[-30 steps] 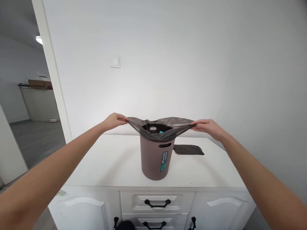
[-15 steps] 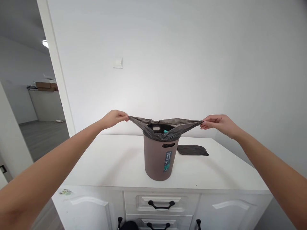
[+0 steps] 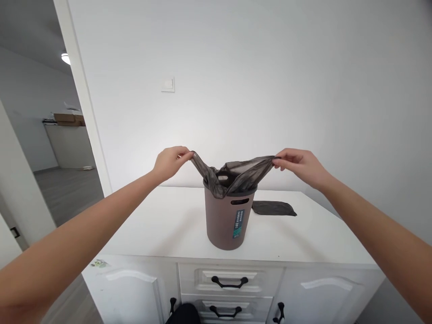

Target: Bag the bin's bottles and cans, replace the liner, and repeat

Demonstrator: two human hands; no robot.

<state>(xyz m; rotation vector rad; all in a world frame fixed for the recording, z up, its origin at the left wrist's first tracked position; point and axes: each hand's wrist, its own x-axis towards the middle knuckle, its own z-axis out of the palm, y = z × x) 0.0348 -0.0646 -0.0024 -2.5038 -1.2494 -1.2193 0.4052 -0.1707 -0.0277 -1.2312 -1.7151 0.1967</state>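
Note:
A brownish-mauve garbage bin (image 3: 224, 222) stands upright on the white cabinet top, with a slot handle and a label on its front. Across its mouth stretches a thin dark grey garbage bag (image 3: 251, 173), partly inside the bin and bunched over the front rim. My left hand (image 3: 173, 163) pinches one edge of the bag, up and to the left of the rim. On the other side my right hand (image 3: 299, 165) is closed on the opposite edge, also above the rim. How deep the bag reaches inside is hidden.
A flat, folded dark bag (image 3: 274, 208) lies on the white cabinet (image 3: 141, 240) behind and right of the bin. Drawers with black handles (image 3: 229, 282) are below. A light switch (image 3: 168, 84) is on the wall; a doorway opens at the left.
Both hands have come closer together and risen slightly, each keeping its hold on the bag. The bag's edges now slope up from the rim, and its mouth hangs looser.

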